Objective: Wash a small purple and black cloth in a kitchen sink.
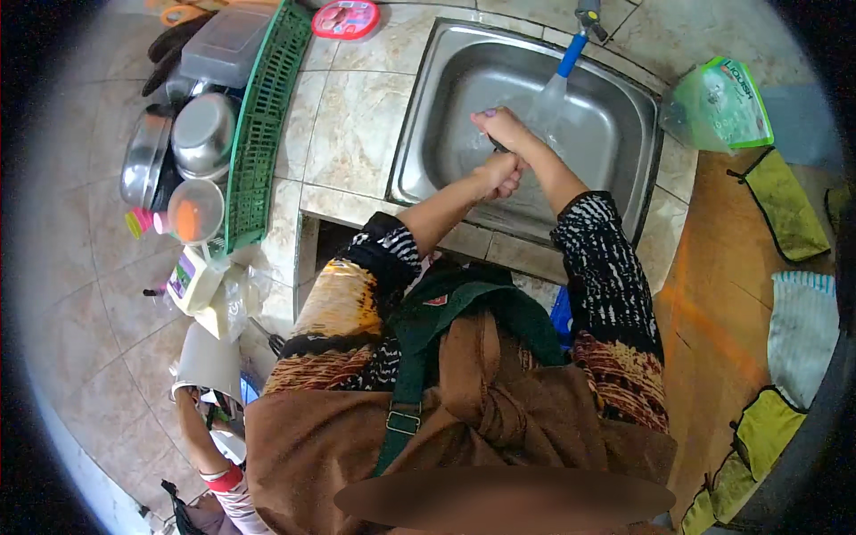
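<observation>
Both hands are over the stainless steel sink (406, 156). My left hand (501, 175) is closed in a fist around a short dark thing (497, 145), perhaps a handle, most of which is hidden. Just beyond it, my right hand (501, 127) is bent over the far end of that thing, its fingers curled and partly hidden; what they hold cannot be made out. Water runs from the blue-sleeved tap (572, 55) into the basin, to the right of my right hand.
Left of the sink, a green plastic rack (259, 125) holds metal pots and containers; a red-lidded tub (345, 19) sits behind. A clear and green pouch (733, 102) and yellow-green cloths (785, 205) lie at right. Another person's arm (198, 437) reaches to a white bucket (207, 357).
</observation>
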The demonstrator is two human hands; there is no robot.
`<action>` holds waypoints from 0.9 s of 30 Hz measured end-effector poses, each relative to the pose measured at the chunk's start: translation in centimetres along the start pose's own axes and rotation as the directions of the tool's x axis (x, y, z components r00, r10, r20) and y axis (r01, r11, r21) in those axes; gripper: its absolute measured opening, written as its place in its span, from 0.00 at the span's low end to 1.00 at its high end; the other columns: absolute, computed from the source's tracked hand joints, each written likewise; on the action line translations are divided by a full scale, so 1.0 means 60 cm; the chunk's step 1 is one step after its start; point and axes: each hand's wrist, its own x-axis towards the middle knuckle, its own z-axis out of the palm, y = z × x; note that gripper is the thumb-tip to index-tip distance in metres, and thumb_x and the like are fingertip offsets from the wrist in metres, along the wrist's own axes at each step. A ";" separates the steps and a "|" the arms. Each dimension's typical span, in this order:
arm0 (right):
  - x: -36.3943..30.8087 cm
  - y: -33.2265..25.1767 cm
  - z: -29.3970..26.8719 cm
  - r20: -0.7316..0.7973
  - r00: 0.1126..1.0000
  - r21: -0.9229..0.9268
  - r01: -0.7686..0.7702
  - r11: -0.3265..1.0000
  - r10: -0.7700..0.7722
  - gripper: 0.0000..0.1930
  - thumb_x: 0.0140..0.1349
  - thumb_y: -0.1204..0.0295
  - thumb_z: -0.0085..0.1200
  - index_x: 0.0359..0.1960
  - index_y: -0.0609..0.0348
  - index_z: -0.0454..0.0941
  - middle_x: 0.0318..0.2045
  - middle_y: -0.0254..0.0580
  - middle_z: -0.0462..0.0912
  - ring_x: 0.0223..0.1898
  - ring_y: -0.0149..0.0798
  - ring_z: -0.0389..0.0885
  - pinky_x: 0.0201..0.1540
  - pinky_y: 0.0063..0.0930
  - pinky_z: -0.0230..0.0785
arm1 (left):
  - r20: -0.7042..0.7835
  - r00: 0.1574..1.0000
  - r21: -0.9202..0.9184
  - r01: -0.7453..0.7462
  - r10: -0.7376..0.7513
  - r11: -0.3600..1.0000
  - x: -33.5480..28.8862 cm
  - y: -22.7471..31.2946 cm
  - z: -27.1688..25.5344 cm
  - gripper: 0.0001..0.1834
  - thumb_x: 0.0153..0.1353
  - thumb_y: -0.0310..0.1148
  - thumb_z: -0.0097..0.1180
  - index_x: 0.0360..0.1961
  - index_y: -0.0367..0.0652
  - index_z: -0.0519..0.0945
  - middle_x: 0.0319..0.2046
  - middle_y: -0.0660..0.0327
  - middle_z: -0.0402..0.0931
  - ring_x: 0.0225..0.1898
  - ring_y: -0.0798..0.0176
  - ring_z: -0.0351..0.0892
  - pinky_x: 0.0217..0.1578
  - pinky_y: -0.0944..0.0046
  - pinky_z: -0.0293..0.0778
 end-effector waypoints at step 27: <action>-0.203 -0.276 -0.217 -0.588 0.575 -0.807 -0.464 0.366 -0.568 0.28 0.60 0.46 0.36 0.37 0.60 0.75 0.36 0.50 0.78 0.41 0.50 0.75 0.47 0.39 0.64 | -0.233 0.547 0.322 -0.737 0.804 0.594 -0.242 0.010 -0.131 0.27 0.50 0.40 0.58 0.49 0.37 0.71 0.36 0.64 0.74 0.38 0.69 0.70 0.41 0.69 0.66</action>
